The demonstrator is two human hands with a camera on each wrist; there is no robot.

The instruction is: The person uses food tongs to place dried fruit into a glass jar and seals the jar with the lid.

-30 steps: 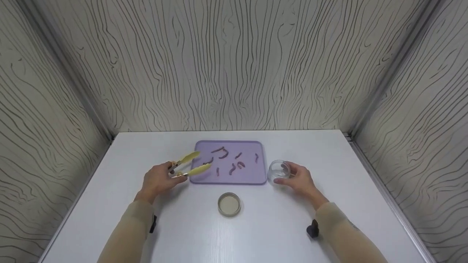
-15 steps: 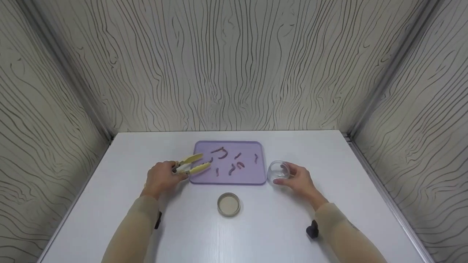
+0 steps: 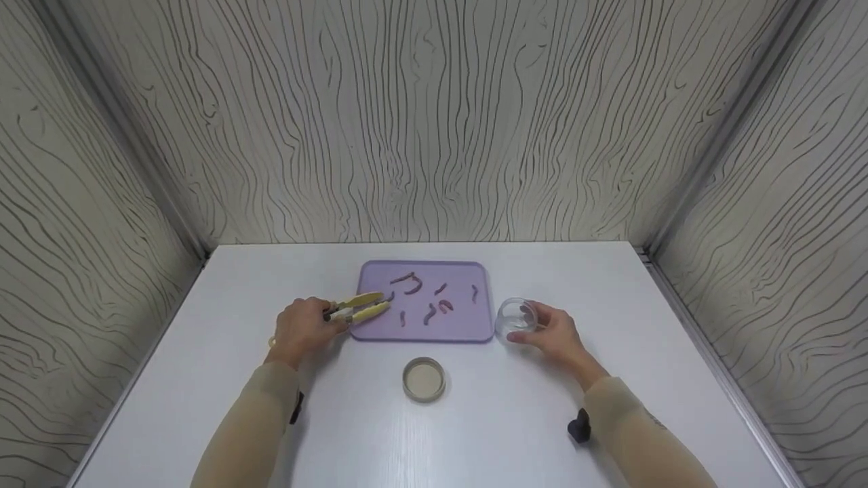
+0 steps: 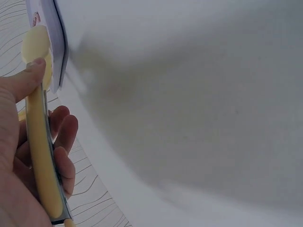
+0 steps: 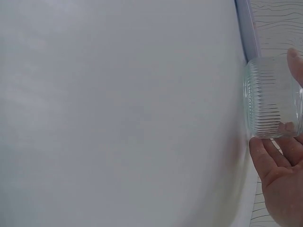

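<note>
One pair of yellow-tipped tongs [image 3: 366, 315] sits in the left hand [image 3: 303, 332], and we see its two arms spread apart over the left part of the lilac tray [image 3: 468, 329]. In the left wrist view, the thumb [image 4: 29, 81] presses along one yellow handle while the fingers [image 4: 66, 132] curl round from the other side, so the tongs run between them. One small dark piece [image 3: 390, 296] lies just by the tong tips, ahead of the fingers; we cannot tell whether the tips touch it. Other brown, worm-like pieces [image 3: 429, 314] lie scattered farther right on the tray, well apart from both hands.

Just beside the tray's right edge, we find the clear ribbed glass jar [image 3: 514, 318] upright in the right hand [image 3: 559, 335], thumb on the near side and fingers around the far side. Nearer us, a round shallow lid [image 3: 424, 381] rests on the white table [image 3: 502, 434].
</note>
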